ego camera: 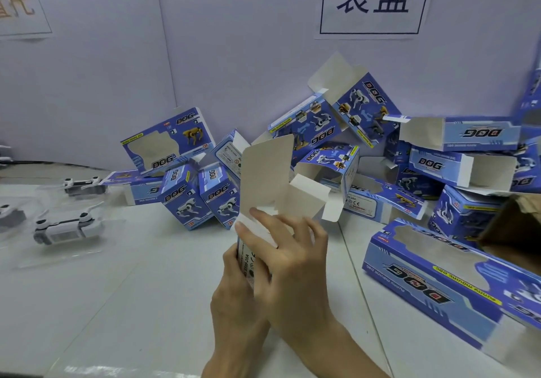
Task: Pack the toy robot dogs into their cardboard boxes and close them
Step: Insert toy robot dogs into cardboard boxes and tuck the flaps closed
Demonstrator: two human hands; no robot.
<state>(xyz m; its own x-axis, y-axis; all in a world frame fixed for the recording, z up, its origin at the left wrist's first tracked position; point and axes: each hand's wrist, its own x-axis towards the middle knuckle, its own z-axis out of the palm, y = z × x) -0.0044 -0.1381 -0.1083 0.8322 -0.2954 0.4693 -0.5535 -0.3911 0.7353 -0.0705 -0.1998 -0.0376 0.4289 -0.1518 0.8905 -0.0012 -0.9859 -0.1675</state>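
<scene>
Over the table (pixel 146 304), box (pixel 268 184) stands upright, flaps up.

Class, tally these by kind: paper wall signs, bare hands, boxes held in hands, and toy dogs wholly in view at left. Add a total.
White paper wall signs: 2
Bare hands, left hand and right hand: 2
Blue cardboard box held in hands: 1
White-and-grey plastic toy robot dogs: 2
Total: 7

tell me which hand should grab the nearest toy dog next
Left, probably: the toy dog lies left of the box, nearer the left hand. The right hand, fingers spread across the box, could hold it meanwhile.
</scene>
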